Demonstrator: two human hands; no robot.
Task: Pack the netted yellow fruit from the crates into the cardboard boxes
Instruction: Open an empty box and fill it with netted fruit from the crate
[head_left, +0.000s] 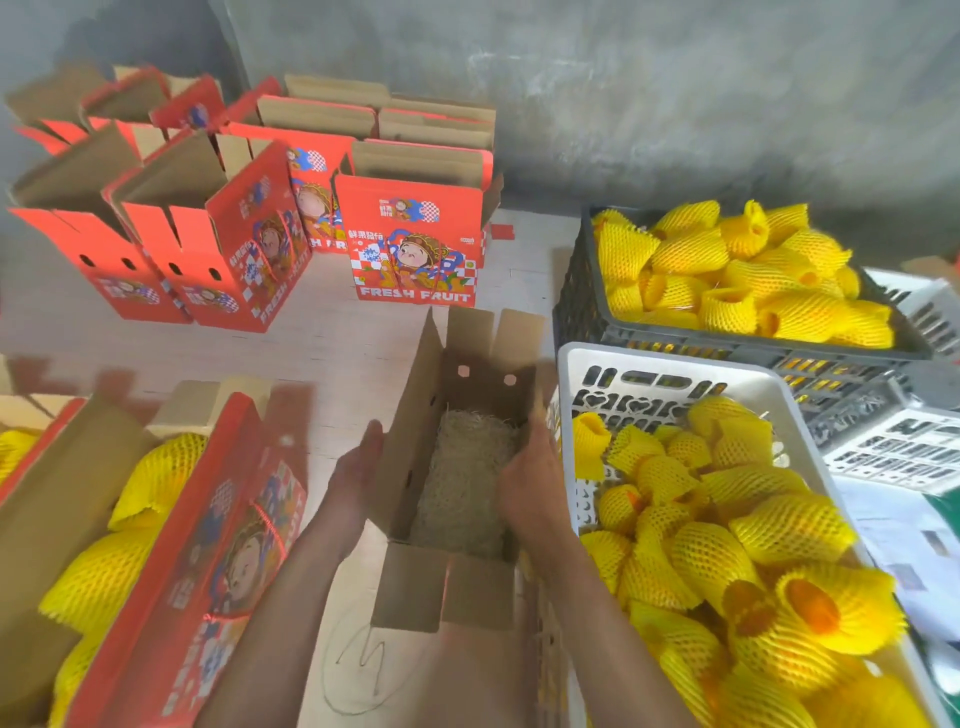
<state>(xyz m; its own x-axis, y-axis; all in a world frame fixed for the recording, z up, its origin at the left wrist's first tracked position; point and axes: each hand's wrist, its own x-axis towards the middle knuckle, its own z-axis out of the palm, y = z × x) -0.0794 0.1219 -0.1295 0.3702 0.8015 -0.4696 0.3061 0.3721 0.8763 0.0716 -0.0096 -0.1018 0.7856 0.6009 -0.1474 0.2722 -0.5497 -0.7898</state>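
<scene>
Both hands at the open box (415, 431), centre frame.
My left hand (358, 467) lies flat-fingered on its outer wall; my right hand (530, 483) curls over the rim beside the white crate (571, 364).

A pale floor (358, 358) carries everything, with an open cardboard box (462, 467) lined with straw-like padding standing at its centre. At ten to twelve o'clock stand empty red fruit boxes (415, 244) with their flaps up, and at eight o'clock lies a red box (208, 561) holding netted yellow fruit (98, 577). A white crate (670, 374) of netted fruit sits at four o'clock, a dark grey crate (587, 291) of the same at two o'clock, and a loop of thin wire (358, 670) lies at six o'clock.
</scene>
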